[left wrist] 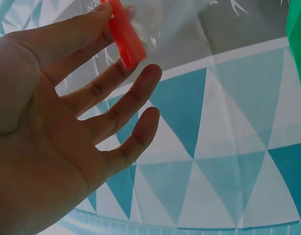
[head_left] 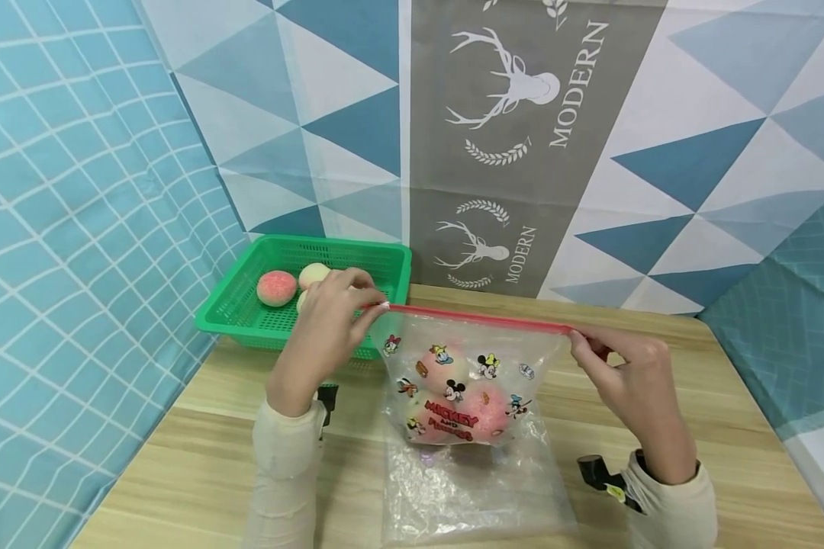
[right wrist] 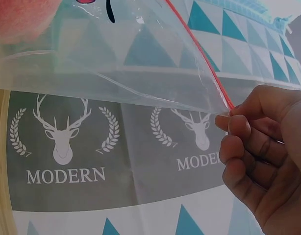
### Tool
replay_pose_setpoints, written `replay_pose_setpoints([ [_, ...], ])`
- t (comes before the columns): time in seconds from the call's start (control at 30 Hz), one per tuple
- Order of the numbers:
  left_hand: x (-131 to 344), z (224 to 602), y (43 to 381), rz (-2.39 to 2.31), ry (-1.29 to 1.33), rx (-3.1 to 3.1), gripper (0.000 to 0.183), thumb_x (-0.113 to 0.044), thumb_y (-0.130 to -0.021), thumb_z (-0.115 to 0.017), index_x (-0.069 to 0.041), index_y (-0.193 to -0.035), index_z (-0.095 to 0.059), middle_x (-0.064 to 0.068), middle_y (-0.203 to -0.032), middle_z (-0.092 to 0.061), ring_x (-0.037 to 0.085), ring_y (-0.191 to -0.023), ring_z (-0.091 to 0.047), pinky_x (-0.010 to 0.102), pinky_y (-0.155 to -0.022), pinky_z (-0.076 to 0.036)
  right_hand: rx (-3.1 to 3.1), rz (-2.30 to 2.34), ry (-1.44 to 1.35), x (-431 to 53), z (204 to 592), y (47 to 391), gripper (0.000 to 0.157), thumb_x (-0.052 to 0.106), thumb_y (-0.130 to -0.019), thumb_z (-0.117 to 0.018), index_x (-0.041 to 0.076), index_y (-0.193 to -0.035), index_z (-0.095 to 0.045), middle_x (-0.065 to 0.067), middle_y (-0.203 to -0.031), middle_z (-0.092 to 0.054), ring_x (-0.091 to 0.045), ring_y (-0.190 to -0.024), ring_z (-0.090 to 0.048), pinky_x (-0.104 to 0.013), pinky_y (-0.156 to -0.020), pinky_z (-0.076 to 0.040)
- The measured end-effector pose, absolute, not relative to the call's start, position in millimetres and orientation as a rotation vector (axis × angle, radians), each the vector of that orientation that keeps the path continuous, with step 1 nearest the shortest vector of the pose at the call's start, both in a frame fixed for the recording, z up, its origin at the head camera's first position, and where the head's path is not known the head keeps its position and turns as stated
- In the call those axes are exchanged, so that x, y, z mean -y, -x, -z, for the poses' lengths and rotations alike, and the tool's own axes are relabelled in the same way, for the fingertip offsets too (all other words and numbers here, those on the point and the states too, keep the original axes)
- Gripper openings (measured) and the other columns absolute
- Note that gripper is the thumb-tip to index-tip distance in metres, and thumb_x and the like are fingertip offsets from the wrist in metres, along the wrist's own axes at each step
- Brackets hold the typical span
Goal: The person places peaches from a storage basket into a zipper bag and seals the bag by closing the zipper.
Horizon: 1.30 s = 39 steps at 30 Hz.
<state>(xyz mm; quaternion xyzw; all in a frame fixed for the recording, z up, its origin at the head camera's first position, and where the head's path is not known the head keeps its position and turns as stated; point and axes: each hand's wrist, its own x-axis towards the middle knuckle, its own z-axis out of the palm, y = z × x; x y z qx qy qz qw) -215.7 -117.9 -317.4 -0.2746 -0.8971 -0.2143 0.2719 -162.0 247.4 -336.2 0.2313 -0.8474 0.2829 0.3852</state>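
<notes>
A clear zip bag printed with cartoon characters hangs upright above the table, its red zip strip along the top edge. Several pink and pale peach-like round fruits show through its front. My left hand pinches the left end of the strip between thumb and index finger; in the left wrist view its other fingers are spread. At the opposite top corner, my right hand pinches the bag, with its remaining fingers curled in the right wrist view. The strip looks pressed together, but whether it is sealed cannot be told.
Behind my left hand stands a green basket with a pink fruit and pale ones, partly hidden by that hand. Flat clear plastic lies on the wooden table below the bag. Patterned cloth rises behind the table.
</notes>
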Motion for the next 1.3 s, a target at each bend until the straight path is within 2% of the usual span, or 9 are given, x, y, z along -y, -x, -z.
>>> replay_pose_setpoints([
  [0.3,127.2,316.3,212.8,0.573,0.708,2.448,0.010,-0.020,-0.089,-0.076,-0.010,-0.093,-0.078,0.005,-0.101,-0.064,0.025,-0.094,-0.056,0.047,-0.081,-0.043,2.166,-0.747,-0.546,-257.0,337.4,165.1,0.006,0.000,-0.084,-0.072,0.001,-0.086,-0.078,0.003,-0.063,-0.062,-0.002,-0.059,-0.051,-0.011,-0.059,-0.040],
  [0.5,117.6,310.3,212.9,0.680,0.851,2.371,0.009,-0.017,-0.093,-0.072,-0.009,-0.092,-0.075,0.001,-0.101,-0.064,0.016,-0.086,-0.060,0.035,-0.074,-0.050,2.112,-0.779,-0.488,-267.3,332.9,160.6,0.009,-0.005,-0.082,-0.071,0.000,-0.086,-0.077,0.001,-0.062,-0.062,0.004,-0.059,-0.049,-0.009,-0.060,-0.041],
  [0.63,108.7,302.3,219.4,0.732,0.921,2.370,0.010,-0.016,-0.096,-0.067,-0.007,-0.095,-0.072,0.003,-0.101,-0.064,0.016,-0.084,-0.059,0.033,-0.073,-0.051,2.031,-0.827,-0.437,-273.5,332.0,165.4,0.008,-0.005,-0.083,-0.070,-0.001,-0.086,-0.076,-0.003,-0.062,-0.062,0.004,-0.060,-0.049,-0.009,-0.062,-0.040],
  [0.8,97.6,288.4,243.3,0.789,0.970,2.449,0.016,-0.018,-0.101,-0.059,-0.004,-0.101,-0.068,0.007,-0.098,-0.065,0.018,-0.080,-0.057,0.034,-0.072,-0.050,1.930,-0.865,-0.406,-280.2,331.7,189.3,0.008,-0.001,-0.085,-0.068,-0.003,-0.084,-0.075,-0.009,-0.065,-0.064,0.004,-0.062,-0.047,-0.011,-0.064,-0.039],
  [0.93,102.7,277.8,267.3,0.837,0.985,2.488,0.020,-0.019,-0.104,-0.052,-0.003,-0.104,-0.064,0.010,-0.091,-0.067,0.019,-0.064,-0.052,0.034,-0.065,-0.046,1.885,-0.874,-0.418,-273.1,324.6,211.8,0.010,0.001,-0.087,-0.066,-0.005,-0.086,-0.074,-0.013,-0.068,-0.064,0.001,-0.062,-0.047,-0.012,-0.062,-0.039],
  [1.03,105.7,273.6,287.5,0.854,0.998,2.497,0.020,-0.019,-0.106,-0.050,-0.003,-0.105,-0.061,0.011,-0.091,-0.068,0.018,-0.060,-0.053,0.034,-0.061,-0.043,1.874,-0.855,-0.430,-267.3,318.6,227.3,0.011,0.002,-0.088,-0.066,-0.005,-0.088,-0.074,-0.014,-0.069,-0.065,-0.006,-0.061,-0.049,-0.013,-0.062,-0.040],
  [1.17,105.5,273.1,315.7,0.844,0.977,2.549,0.020,-0.020,-0.106,-0.049,-0.004,-0.106,-0.060,0.010,-0.095,-0.068,0.016,-0.073,-0.067,0.033,-0.065,-0.052,1.928,-0.826,-0.427,-264.1,317.4,250.9,0.011,0.002,-0.090,-0.065,-0.005,-0.091,-0.073,-0.014,-0.071,-0.067,-0.013,-0.060,-0.052,-0.011,-0.062,-0.039],
  [1.3,103.9,279.6,344.0,0.818,0.967,2.641,0.020,-0.020,-0.105,-0.049,-0.003,-0.106,-0.060,0.012,-0.094,-0.067,0.019,-0.078,-0.070,0.035,-0.069,-0.056,1.984,-0.843,-0.431,-264.7,328.8,277.5,0.014,0.004,-0.093,-0.062,-0.005,-0.089,-0.071,-0.012,-0.069,-0.067,-0.013,-0.057,-0.053,-0.011,-0.055,-0.037],
])
